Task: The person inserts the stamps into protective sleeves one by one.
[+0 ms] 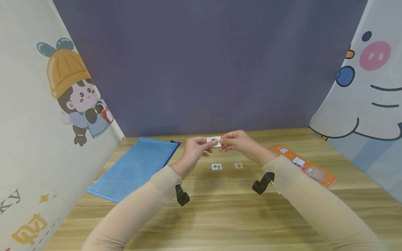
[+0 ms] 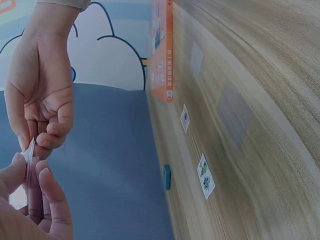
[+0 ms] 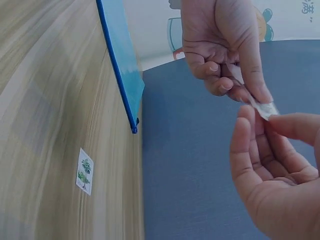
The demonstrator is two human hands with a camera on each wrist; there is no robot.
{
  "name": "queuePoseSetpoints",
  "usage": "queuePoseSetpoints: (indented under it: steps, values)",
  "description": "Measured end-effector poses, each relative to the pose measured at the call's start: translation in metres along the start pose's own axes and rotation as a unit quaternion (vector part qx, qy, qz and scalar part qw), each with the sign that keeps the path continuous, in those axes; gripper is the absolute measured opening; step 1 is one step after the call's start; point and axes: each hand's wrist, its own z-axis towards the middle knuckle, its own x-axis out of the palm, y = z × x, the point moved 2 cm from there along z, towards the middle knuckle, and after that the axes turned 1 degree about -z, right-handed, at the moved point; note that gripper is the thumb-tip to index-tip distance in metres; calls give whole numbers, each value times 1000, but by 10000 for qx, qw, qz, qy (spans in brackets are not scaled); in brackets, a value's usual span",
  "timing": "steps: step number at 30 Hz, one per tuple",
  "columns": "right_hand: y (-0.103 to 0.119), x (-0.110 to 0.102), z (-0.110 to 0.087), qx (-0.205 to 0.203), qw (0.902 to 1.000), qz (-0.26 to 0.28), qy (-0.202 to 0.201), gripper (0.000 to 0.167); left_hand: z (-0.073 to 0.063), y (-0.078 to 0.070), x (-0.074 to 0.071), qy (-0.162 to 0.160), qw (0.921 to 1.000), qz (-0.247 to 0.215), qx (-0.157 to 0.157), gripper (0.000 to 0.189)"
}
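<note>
Wood-grain table (image 1: 201, 219), dark blue curtain (image 1: 216, 66) at the back, cartoon prints on the left sheet (image 1: 25, 69) and the right sheet (image 1: 383, 125), so a cosy little booth. Held card (image 1: 215, 139) was up off the wood, in front of the person, with both hands on it. Left hand (image 1: 194, 149) had thumb and fingers pinched on one end; right hand (image 1: 240, 142) pinched the other, its spare fingers loosely curled. Both pinches were narrow, just the card's thickness. My guess is they gripped both ends because it's so small and thin. Its print was too small to make out.

Below, flat on the table, lay a tree card (image 1: 216, 167) and a second card (image 1: 239, 165), well apart, picture side up, probably so each could be seen. Pouch (image 1: 135, 165) lay off left and book (image 1: 304, 165) off right, I'd say to leave working room between.

Counts: three cards (one held, two down), one pouch, one book, two hands, two black wrist mounts (image 1: 183, 196), plus one teal block (image 2: 167, 177) near the far edge, no clue what it was.
</note>
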Motion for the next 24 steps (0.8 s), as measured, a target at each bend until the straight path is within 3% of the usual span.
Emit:
queuePoseSetpoints:
  steps: [4, 14, 24]
  values:
    - [-1, -1, -2, -56, 9999, 83, -57, 34, 0, 1, 0, 22, 9999, -146, 14, 18]
    - [-3, -7, -3, -168, 9970, -13, -755, 32, -3, 3, -11, -160, 9994, -222, 226, 18]
    - [-6, -9, -3, -99, 9957, -81, -916, 32, -2, 5, -11, -224, 9993, -109, 279, 18]
